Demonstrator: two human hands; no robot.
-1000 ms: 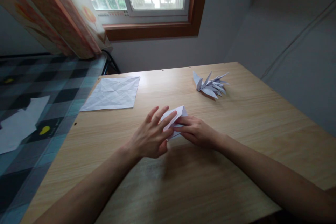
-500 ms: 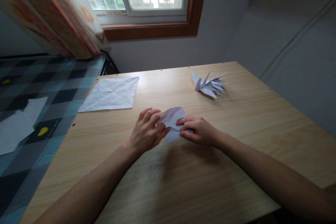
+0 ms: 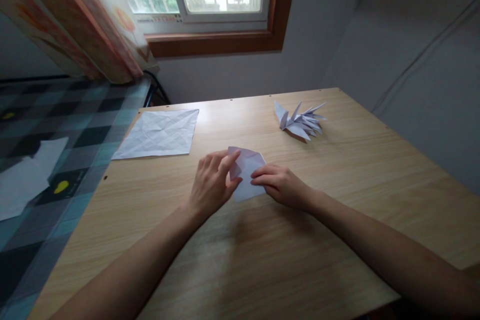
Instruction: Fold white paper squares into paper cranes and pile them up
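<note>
A small folded sheet of white paper (image 3: pixel 247 180) lies between my hands near the middle of the table. My left hand (image 3: pixel 212 178) holds its left edge, thumb below and fingers above, around a raised flap. My right hand (image 3: pixel 283 184) pinches the paper's right side with thumb and fingertips close together. Part of the right edge is hidden under those fingers.
A creased paper square (image 3: pixel 159 133) lies at the table's (image 3: pixel 337 250) back left. Folded paper pieces with pointed tips (image 3: pixel 302 121) sit at the back right. Loose white sheets (image 3: pixel 26 180) rest on a checked cloth (image 3: pixel 108 130) at left, below a curtain (image 3: pixel 86 15).
The paper's upper left flap has come up and the lower part now lies flatter. My left fingers have lifted a little; my right hand has barely moved.
</note>
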